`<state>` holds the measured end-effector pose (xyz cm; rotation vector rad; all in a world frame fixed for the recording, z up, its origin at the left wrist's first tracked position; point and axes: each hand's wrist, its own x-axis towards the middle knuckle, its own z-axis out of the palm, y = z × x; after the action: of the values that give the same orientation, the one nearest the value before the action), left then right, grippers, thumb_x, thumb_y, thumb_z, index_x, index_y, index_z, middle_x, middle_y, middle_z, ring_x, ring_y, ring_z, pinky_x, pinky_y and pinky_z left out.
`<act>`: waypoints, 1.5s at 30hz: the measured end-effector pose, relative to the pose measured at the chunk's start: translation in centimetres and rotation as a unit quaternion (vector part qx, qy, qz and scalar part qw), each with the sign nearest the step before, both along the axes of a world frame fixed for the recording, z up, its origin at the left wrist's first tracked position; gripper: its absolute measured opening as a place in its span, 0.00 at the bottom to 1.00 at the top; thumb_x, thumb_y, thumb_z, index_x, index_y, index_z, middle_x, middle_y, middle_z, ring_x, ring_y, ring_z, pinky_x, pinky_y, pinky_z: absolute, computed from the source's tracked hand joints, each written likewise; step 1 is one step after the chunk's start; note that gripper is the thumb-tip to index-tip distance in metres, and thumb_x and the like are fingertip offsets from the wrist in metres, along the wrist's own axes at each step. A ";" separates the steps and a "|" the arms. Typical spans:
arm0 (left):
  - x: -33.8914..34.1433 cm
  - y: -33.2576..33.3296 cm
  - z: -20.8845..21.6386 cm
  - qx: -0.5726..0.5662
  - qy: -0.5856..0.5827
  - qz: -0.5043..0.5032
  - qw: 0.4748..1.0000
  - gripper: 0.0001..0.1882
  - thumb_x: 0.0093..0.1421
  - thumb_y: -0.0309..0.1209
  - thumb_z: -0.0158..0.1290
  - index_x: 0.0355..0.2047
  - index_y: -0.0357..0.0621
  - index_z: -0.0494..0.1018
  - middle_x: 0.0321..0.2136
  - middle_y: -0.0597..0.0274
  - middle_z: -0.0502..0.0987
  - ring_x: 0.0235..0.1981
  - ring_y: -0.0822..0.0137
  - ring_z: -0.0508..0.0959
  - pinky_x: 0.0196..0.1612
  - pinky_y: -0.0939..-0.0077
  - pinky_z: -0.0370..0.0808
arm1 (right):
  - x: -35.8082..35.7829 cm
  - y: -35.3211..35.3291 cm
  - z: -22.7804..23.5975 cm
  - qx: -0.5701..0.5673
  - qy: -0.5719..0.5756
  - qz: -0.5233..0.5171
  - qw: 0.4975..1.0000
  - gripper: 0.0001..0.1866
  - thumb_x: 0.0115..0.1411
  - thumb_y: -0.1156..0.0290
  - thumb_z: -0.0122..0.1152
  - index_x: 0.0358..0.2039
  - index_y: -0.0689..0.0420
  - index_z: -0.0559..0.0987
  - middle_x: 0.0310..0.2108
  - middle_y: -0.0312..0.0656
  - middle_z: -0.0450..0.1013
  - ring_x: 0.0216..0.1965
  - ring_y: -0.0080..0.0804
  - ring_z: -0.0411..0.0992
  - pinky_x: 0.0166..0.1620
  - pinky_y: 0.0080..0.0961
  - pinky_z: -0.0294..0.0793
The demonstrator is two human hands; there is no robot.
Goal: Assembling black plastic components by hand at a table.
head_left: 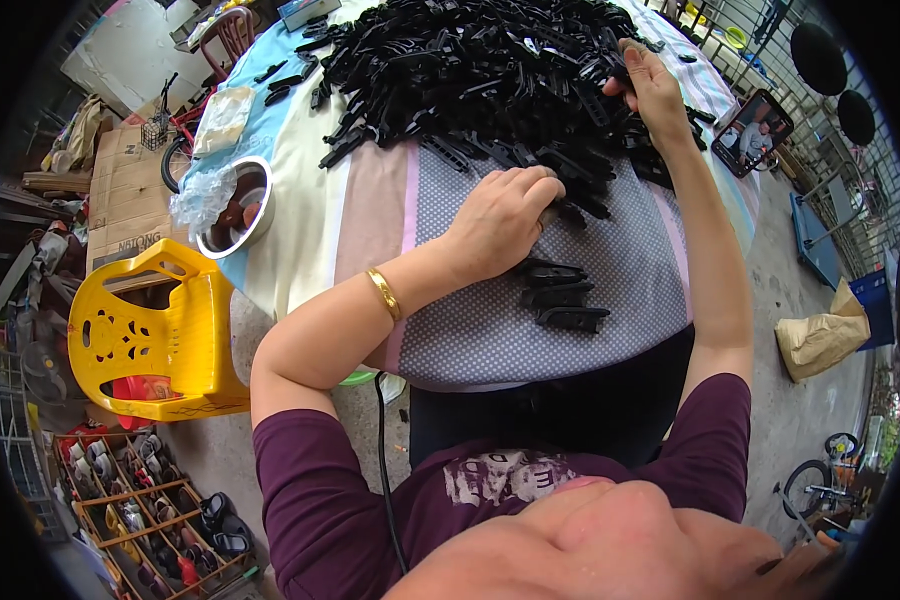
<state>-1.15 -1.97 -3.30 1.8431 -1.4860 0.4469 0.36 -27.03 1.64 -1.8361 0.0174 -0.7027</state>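
A large heap of long black plastic pieces (440, 75) covers the far part of the cloth-covered table (610, 250). At the heap's right side, my right hand (652, 90) is closed with thumb and fingers around a black plastic piece among the others. My left hand (505, 220) rests at the near edge of the heap, its fingers curled in. Whatever those fingers hold is hidden, though black pieces lie right beside the fingertips. Nearer to me, several similar black pieces (567, 297) lie in a short row on the dotted cloth.
A phone (753, 133) showing a picture stands at the table's right edge. On the left edge are a metal bowl (255, 228) with a plastic bag and a pale packet (224, 121). A yellow plastic chair (185, 325) stands left; a paper sack (823, 332) lies right.
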 end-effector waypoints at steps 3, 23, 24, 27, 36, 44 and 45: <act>0.0 0.1 0.2 0.013 0.026 -0.013 1.000 0.14 0.48 0.24 0.52 0.38 0.43 0.68 0.35 0.62 0.72 0.37 0.61 0.73 0.40 0.68 0.67 | -0.6 0.9 0.7 0.047 0.099 0.037 0.993 0.20 0.65 0.58 0.46 0.52 0.56 0.70 0.26 0.35 0.74 0.18 0.11 0.60 0.23 0.06 0.59; 0.4 0.7 -0.1 0.095 0.327 -0.043 0.939 0.19 0.53 0.20 0.47 0.48 0.36 0.63 0.40 0.54 0.71 0.41 0.68 0.71 0.45 0.77 0.68 | -1.1 12.5 2.6 -0.372 -0.120 0.040 0.920 0.12 0.50 0.68 0.62 0.36 0.57 0.79 0.34 0.45 0.76 0.34 0.40 0.75 0.39 0.29 0.74; 0.5 0.5 -0.5 0.045 0.360 -0.035 0.931 0.20 0.54 0.22 0.48 0.49 0.36 0.63 0.40 0.56 0.71 0.40 0.68 0.71 0.44 0.77 0.69 | -1.3 9.9 2.7 -0.406 -0.116 -0.024 0.906 0.11 0.51 0.69 0.60 0.35 0.58 0.79 0.34 0.45 0.76 0.33 0.41 0.75 0.38 0.30 0.74; 0.2 0.4 -0.1 -0.033 0.374 -0.017 0.927 0.19 0.54 0.23 0.50 0.47 0.33 0.63 0.39 0.52 0.71 0.40 0.58 0.73 0.43 0.72 0.70 | -2.5 1.7 1.7 -0.517 0.074 -0.108 0.846 0.13 0.48 0.75 0.54 0.37 0.59 0.77 0.36 0.45 0.75 0.40 0.43 0.71 0.45 0.33 0.70; 1.5 0.9 0.7 -0.100 0.667 -0.070 0.735 0.15 0.66 0.32 0.39 0.50 0.38 0.66 0.35 0.56 0.76 0.25 0.74 0.75 0.31 0.80 0.75 | -4.5 0.2 -0.5 -0.473 0.011 -0.080 0.877 0.13 0.48 0.72 0.60 0.37 0.59 0.78 0.34 0.42 0.74 0.38 0.41 0.70 0.43 0.31 0.69; 1.8 0.8 0.4 -0.095 0.684 -0.053 0.721 0.17 0.67 0.35 0.39 0.49 0.36 0.66 0.37 0.54 0.76 0.29 0.69 0.78 0.32 0.78 0.77 | -6.3 7.2 -1.0 -0.219 0.024 0.193 0.956 0.12 0.59 0.73 0.54 0.44 0.63 0.74 0.29 0.42 0.75 0.29 0.26 0.74 0.32 0.18 0.73; 1.5 0.9 0.7 -0.110 0.687 -0.070 0.714 0.17 0.66 0.34 0.38 0.48 0.34 0.67 0.35 0.55 0.76 0.29 0.68 0.79 0.33 0.78 0.78 | -6.4 7.8 -0.9 -0.238 0.017 0.189 0.953 0.11 0.59 0.73 0.54 0.41 0.64 0.74 0.29 0.43 0.76 0.30 0.28 0.76 0.32 0.20 0.73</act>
<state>0.32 -1.10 -2.59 1.2046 -0.4311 -0.7218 -6.08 -19.27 0.73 -2.2231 -0.5093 -0.4232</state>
